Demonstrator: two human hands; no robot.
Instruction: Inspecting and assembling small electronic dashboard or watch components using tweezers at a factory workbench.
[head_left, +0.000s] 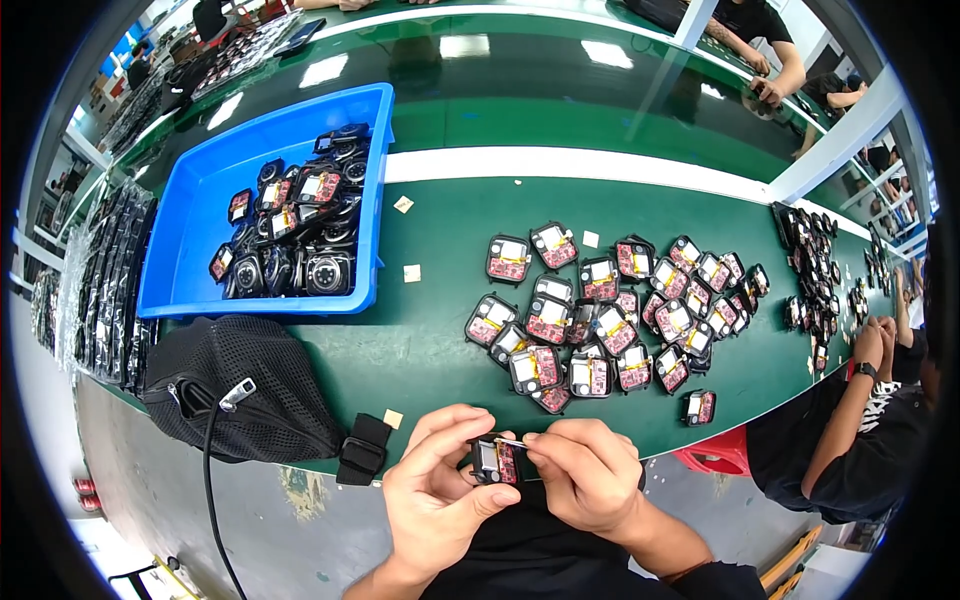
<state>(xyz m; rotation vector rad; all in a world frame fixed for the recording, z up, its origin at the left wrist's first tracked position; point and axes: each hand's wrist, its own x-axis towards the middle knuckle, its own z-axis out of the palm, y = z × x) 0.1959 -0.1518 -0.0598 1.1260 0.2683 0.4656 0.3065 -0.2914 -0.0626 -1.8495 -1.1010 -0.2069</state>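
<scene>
Near the table's front edge, my left hand (437,490) holds a small black smartwatch case (494,463) between thumb and fingers. Its open side faces up, with a red circuit board and a silver-white block inside. The fingers of my right hand (585,472) are pinched at the case's upper right corner, around a thin pale piece (512,442) that reaches over the case's top edge. What kind of piece it is, I cannot make out. Ahead and to the right, many similar open watch cases (590,376) lie in a loose cluster, some overlapping; a single case (699,407) lies apart.
A blue bin (377,215) with heaped watch cases stands at left on the green table (440,220). Before it are a black mesh bag (240,385), a cable (208,500) and a black strap (363,450). Wrapped black trays (110,290) are stacked far left. A co-worker (850,430) sits at right.
</scene>
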